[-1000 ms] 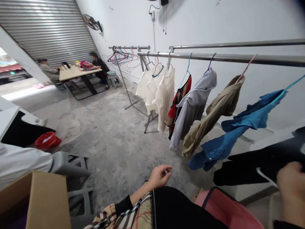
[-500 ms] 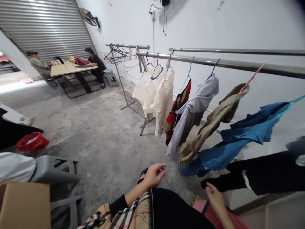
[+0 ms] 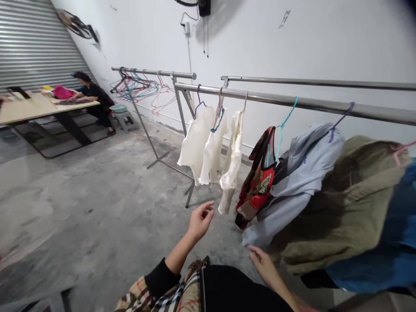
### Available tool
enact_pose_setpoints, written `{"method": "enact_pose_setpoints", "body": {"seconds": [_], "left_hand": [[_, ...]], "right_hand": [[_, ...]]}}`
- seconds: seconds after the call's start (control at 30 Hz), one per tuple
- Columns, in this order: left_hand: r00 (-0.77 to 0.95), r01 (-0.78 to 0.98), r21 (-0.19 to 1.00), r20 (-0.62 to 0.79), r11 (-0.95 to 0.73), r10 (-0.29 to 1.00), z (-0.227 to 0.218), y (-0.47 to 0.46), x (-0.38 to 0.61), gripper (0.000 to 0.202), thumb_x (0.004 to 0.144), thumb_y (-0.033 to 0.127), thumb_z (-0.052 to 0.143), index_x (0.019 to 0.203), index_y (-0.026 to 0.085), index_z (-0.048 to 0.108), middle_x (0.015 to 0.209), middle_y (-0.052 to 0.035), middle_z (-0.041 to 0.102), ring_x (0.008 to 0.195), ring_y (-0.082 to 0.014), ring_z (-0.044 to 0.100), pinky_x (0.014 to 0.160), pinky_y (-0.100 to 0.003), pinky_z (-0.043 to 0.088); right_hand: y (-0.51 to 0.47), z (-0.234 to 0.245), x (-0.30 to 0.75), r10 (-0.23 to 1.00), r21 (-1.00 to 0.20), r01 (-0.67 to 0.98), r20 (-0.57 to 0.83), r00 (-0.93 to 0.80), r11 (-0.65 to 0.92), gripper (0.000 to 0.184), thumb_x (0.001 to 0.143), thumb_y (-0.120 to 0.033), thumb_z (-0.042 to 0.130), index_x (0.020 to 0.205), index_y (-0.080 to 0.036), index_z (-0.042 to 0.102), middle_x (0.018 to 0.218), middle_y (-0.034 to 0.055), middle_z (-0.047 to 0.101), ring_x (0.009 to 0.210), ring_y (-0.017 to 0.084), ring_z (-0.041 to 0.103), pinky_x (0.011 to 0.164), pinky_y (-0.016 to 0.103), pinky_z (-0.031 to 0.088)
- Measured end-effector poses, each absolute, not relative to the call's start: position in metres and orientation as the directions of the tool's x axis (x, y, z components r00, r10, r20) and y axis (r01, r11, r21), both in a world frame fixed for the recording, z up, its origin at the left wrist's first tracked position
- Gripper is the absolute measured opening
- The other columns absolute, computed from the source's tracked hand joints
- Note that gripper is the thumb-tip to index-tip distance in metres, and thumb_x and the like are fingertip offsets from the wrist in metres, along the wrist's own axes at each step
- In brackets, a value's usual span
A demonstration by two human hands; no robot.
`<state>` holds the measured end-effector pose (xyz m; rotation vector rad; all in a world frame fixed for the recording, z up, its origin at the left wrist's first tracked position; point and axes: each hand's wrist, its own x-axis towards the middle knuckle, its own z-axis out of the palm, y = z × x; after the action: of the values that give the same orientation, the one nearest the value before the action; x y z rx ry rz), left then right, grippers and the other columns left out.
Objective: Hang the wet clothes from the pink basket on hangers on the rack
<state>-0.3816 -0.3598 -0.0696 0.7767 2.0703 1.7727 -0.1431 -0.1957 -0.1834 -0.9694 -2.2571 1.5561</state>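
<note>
My left hand [image 3: 199, 221] is raised over the concrete floor with its fingers loosely curled and apart, holding nothing. It is nearest the hem of a cream lace top [image 3: 232, 160]. My right hand [image 3: 261, 262] reaches out low with fingers extended and empty, just under the hem of a pale blue-grey garment [image 3: 302, 182]. A metal rail [image 3: 292, 102] carries hangers with two white tops [image 3: 203, 145], a red patterned garment [image 3: 260, 177], an olive shirt [image 3: 354, 212] and a blue garment [image 3: 393, 255].
A second rack [image 3: 152, 73] behind holds several bare coloured hangers. At the far left a person [image 3: 92, 93] sits at a wooden table [image 3: 35, 108] beside a small stool [image 3: 121, 119]. A roller shutter [image 3: 29, 43] closes the back wall.
The view has swung right and closer to the rail. My right hand has left the black garment and come down low in front of me; my left hand has risen slightly.
</note>
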Motion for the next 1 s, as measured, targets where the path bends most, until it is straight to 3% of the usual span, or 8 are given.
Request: {"method": "enact_pose_setpoints", "body": {"seconds": [0.1, 0.23, 0.5, 0.63, 0.77, 0.83, 0.9, 1.0], "left_hand": [[-0.778, 0.208, 0.978, 0.155, 0.016, 0.609, -0.059, -0.349, -0.415, 0.041, 0.081, 0.037, 0.064, 0.116, 0.015, 0.065, 0.086, -0.0044, 0.064, 0.059, -0.0081, 0.049, 0.057, -0.021, 0.043], [-0.689, 0.221, 0.975, 0.18, -0.034, 0.702, -0.051, -0.334, -0.437, 0.042, 0.082, 0.037, 0.065, 0.119, 0.016, 0.064, 0.089, -0.0048, 0.065, 0.06, -0.0083, 0.052, 0.058, -0.022, 0.045], [-0.582, 0.306, 0.949, 0.248, -0.074, 0.775, -0.055, -0.311, -0.46, 0.034, 0.087, 0.039, 0.061, 0.114, 0.018, 0.064, 0.096, -0.0069, 0.067, 0.069, -0.0118, 0.057, 0.069, -0.026, 0.05], [-0.6, 0.439, 0.892, 0.379, -0.106, 0.704, -0.06, -0.291, -0.46, 0.073, 0.078, 0.042, 0.072, 0.141, 0.022, 0.041, 0.134, -0.0145, 0.051, 0.104, -0.0218, 0.059, 0.089, -0.037, 0.051], [-0.564, 0.501, 0.86, 0.411, -0.099, 0.716, -0.064, -0.264, -0.448, 0.107, 0.064, 0.046, 0.082, 0.15, 0.019, 0.024, 0.15, -0.0194, 0.032, 0.139, -0.0351, 0.034, 0.114, -0.051, 0.03], [-0.567, 0.45, 0.889, 0.357, -0.083, 0.743, -0.066, -0.251, -0.441, 0.112, 0.061, 0.046, 0.083, 0.15, 0.018, 0.021, 0.153, -0.0208, 0.027, 0.144, -0.0367, 0.026, 0.118, -0.052, 0.023], [-0.589, 0.36, 0.929, 0.297, -0.084, 0.752, -0.067, -0.24, -0.435, 0.108, 0.065, 0.044, 0.081, 0.15, 0.018, 0.021, 0.154, -0.0211, 0.029, 0.143, -0.0351, 0.031, 0.117, -0.049, 0.026], [-0.641, 0.216, 0.965, 0.254, -0.147, 0.724, -0.07, -0.233, -0.433, 0.08, 0.075, 0.041, 0.073, 0.142, 0.017, 0.036, 0.143, -0.0188, 0.048, 0.13, -0.0297, 0.049, 0.11, -0.043, 0.038]], "right_hand": [[-0.2, -0.163, -0.19, 0.664, -0.913, 0.351, -0.132, -0.736, 0.207, 0.05, 0.077, -0.052, 0.054, 0.102, -0.014, 0.073, 0.082, 0.0111, 0.073, 0.074, 0.023, 0.067, 0.073, 0.036, 0.056], [-0.192, -0.135, -0.224, 0.818, -0.933, 0.296, -0.004, -0.575, 0.203, 0.054, 0.079, -0.05, 0.055, 0.117, -0.014, 0.065, 0.094, 0.0115, 0.071, 0.077, 0.021, 0.066, 0.074, 0.035, 0.055], [-0.177, -0.09, -0.215, 0.951, -0.931, 0.263, 0.193, -0.241, 0.255, 0.043, 0.086, -0.044, 0.054, 0.117, -0.014, 0.063, 0.098, 0.0121, 0.069, 0.086, 0.02, 0.066, 0.081, 0.037, 0.053], [-0.179, -0.071, -0.206, 0.921, -0.867, 0.312, 0.375, -0.103, 0.388, 0.033, 0.09, -0.037, 0.053, 0.113, -0.017, 0.063, 0.1, 0.0102, 0.066, 0.086, 0.018, 0.063, 0.081, 0.035, 0.052], [-0.172, -0.067, -0.2, 0.808, -0.807, 0.431, 0.535, 0.246, 0.403, 0.035, 0.082, -0.038, 0.063, 0.11, -0.017, 0.06, 0.111, 0.0113, 0.058, 0.09, 0.018, 0.058, 0.08, 0.035, 0.052], [-0.162, -0.072, -0.199, 0.807, -0.835, 0.437, 0.493, 0.325, 0.334, 0.056, 0.074, -0.042, 0.07, 0.122, -0.016, 0.054, 0.12, 0.0143, 0.055, 0.102, 0.022, 0.056, 0.086, 0.038, 0.05], [-0.148, -0.081, -0.2, 0.886, -0.899, 0.363, 0.36, 0.293, 0.245, 0.074, 0.068, -0.043, 0.073, 0.131, -0.015, 0.048, 0.126, 0.0161, 0.056, 0.112, 0.025, 0.055, 0.093, 0.041, 0.048], [-0.133, -0.097, -0.204, 0.99, -0.979, 0.194, 0.09, 0.11, 0.067, 0.065, 0.066, -0.044, 0.07, 0.122, -0.013, 0.057, 0.113, 0.0139, 0.067, 0.103, 0.026, 0.062, 0.09, 0.039, 0.05]]}}
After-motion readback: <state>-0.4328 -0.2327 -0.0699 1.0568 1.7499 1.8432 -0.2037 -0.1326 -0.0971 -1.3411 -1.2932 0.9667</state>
